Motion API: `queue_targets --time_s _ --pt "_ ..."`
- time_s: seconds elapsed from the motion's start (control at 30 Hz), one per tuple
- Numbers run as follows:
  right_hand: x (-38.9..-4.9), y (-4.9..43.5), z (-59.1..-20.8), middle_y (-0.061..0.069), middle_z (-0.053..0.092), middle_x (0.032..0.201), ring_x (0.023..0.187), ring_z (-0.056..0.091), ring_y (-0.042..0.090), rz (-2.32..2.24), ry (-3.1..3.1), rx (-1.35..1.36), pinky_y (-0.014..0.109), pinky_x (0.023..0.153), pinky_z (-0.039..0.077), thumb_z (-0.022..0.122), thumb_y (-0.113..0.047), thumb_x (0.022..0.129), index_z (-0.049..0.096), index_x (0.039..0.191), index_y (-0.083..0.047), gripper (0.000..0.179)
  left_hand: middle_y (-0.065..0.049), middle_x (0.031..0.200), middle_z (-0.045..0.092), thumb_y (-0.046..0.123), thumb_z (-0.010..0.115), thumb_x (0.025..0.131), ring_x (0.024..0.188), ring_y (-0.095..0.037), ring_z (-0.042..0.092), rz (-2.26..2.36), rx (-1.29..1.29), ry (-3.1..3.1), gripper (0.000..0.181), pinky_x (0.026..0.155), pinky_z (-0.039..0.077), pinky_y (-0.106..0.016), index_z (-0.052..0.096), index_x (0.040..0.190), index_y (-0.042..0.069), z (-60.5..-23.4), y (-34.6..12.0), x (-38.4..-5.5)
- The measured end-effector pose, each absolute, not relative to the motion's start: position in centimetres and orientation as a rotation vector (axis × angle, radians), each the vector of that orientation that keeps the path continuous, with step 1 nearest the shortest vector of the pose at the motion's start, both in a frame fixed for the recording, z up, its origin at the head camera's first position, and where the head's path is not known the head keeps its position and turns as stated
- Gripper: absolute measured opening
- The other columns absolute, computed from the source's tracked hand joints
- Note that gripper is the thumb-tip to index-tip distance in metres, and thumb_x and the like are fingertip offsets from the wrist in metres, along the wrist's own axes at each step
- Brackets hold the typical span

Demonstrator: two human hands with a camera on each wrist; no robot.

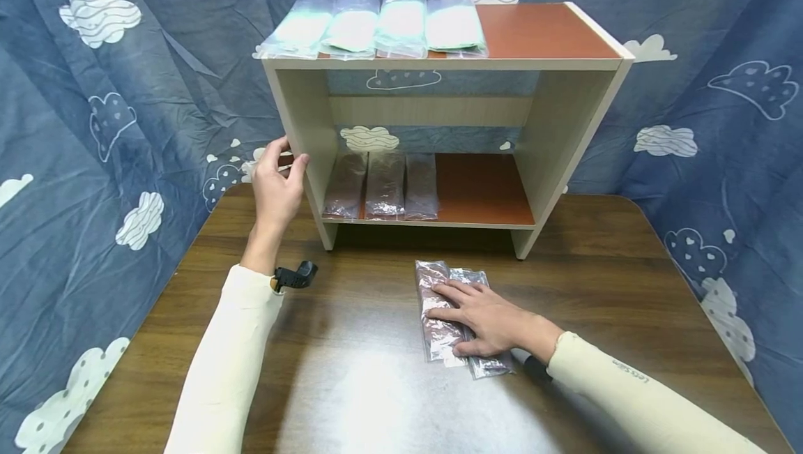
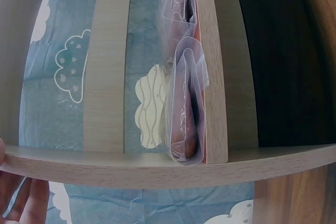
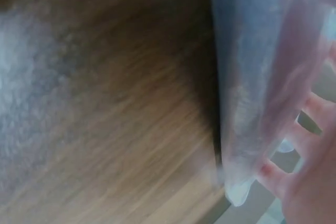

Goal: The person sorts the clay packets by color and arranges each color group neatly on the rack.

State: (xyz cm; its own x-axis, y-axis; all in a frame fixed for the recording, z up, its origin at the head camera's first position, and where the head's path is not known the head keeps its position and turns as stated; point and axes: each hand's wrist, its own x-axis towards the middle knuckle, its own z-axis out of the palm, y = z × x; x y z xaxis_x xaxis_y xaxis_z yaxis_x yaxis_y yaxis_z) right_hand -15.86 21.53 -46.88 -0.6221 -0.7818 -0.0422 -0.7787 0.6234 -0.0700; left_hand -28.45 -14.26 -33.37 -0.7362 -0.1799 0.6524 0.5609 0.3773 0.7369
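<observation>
My left hand [image 1: 277, 182] holds the front edge of the left side panel [image 1: 300, 116] of a small two-level shelf. Its thumb lies on the inner side and its fingers on the outer side, seen at the lower left of the left wrist view. My right hand [image 1: 492, 320] rests with extended, spread fingers on two flat clear plastic packets with brownish contents. The left packet [image 1: 433, 278] lies partly under the fingertips. The right packet [image 1: 488, 369] is mostly covered by the hand. In the right wrist view a packet [image 3: 252, 98] appears close up and blurred beside the fingers.
Three similar brown packets [image 1: 385, 185] lie side by side on the left of the lower shelf board [image 1: 483, 189]. Several shiny pale packets [image 1: 401, 18] line the left of the top board [image 1: 539, 28]. The wooden table [image 1: 339, 300] holds the shelf; a blue cloud-patterned curtain [image 1: 188, 42] hangs behind.
</observation>
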Motion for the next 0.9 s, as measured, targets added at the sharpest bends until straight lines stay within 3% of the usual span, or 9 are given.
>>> queue_targets --time_s 0.27,0.4,0.6,0.73,0.9 --pt "-15.8 21.5 -47.0 0.014 0.032 0.161 0.147 0.032 0.039 -0.074 2.776 -1.339 0.064 0.107 0.039 0.066 -0.056 0.084 0.046 0.148 -0.033 0.071 -0.022 0.116 0.068 0.002 0.066 0.091 0.099 -0.032 0.07 -1.419 -0.321 -1.977 0.032 0.079 0.055 -0.01 0.064 0.122 -0.005 -33.5 -14.4 -28.4" --pt "-15.9 21.4 -46.9 0.014 0.035 0.16 0.145 0.034 0.041 -0.074 2.788 -1.371 0.067 0.107 0.038 0.067 -0.055 0.082 0.047 0.147 -0.032 0.072 -0.022 0.116 0.068 0.001 0.066 0.091 0.099 -0.032 0.07 -1.415 -0.318 -1.973 0.032 0.078 0.053 -0.006 0.063 0.121 -0.005 -33.4 -14.4 -28.4" --pt "-16.3 20.7 -45.6 0.015 0.049 0.149 0.138 0.043 0.041 -0.179 2.911 -1.302 0.065 0.104 0.041 0.071 -0.047 0.081 0.056 0.14 -0.022 0.067 -0.021 0.116 0.068 0.002 0.066 0.091 0.098 -0.031 0.07 -1.41 -0.314 -1.98 0.031 0.078 0.054 -0.007 0.064 0.121 -0.004 -33.3 -14.5 -28.4" --pt "-16.8 19.6 -44.6 0.012 0.065 0.125 0.126 0.052 0.035 -0.151 3.108 -1.112 0.057 0.097 0.046 0.071 -0.04 0.083 0.065 0.125 -0.012 0.05 -0.022 0.115 0.068 0.002 0.066 0.091 0.098 -0.031 0.07 -1.412 -0.304 -1.972 0.031 0.079 0.056 -0.011 0.065 0.121 -0.004 -33.2 -14.5 -28.3" --pt "-17.2 17.9 -44.3 0.008 0.068 0.102 0.107 0.055 0.029 0.019 3.192 -0.819 0.052 0.084 0.047 0.068 -0.038 0.085 0.072 0.086 -0.011 0.027 -0.025 0.115 0.067 0.0 0.065 0.091 0.099 -0.035 0.069 -1.388 -0.279 -1.988 0.031 0.075 0.05 -0.002 0.063 0.121 -0.007 -33.3 -14.2 -28.5"
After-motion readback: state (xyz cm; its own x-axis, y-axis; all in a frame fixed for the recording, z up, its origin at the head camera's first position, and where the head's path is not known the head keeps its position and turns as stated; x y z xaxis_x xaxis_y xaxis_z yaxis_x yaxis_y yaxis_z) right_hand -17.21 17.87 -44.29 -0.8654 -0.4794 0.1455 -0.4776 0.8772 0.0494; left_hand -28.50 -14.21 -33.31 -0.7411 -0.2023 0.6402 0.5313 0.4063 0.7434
